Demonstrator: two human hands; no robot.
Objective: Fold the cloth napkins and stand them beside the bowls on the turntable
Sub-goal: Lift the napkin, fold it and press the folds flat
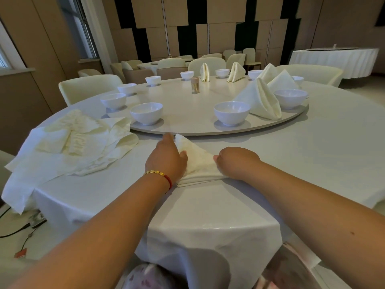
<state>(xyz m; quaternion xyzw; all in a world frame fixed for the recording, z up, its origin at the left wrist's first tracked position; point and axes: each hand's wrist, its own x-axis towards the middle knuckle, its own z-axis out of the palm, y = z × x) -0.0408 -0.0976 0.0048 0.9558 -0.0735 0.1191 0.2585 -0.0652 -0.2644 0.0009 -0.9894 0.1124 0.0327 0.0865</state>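
Ten white bowls are standing around the rim of one turntable. Five folded napkins are standing upright among the bowls on the far and right side. One flat napkin is lying on the near worktop, under two hands: the left hand and the right hand. One pile of loose napkins is lying at left, its number impossible to count. One toothpick holder is standing mid-turntable.

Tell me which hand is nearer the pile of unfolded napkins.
Left. The left hand rests on the left side of the napkin being folded, just right of the pile. The right hand pinches the napkin's far right edge, farther from the pile.
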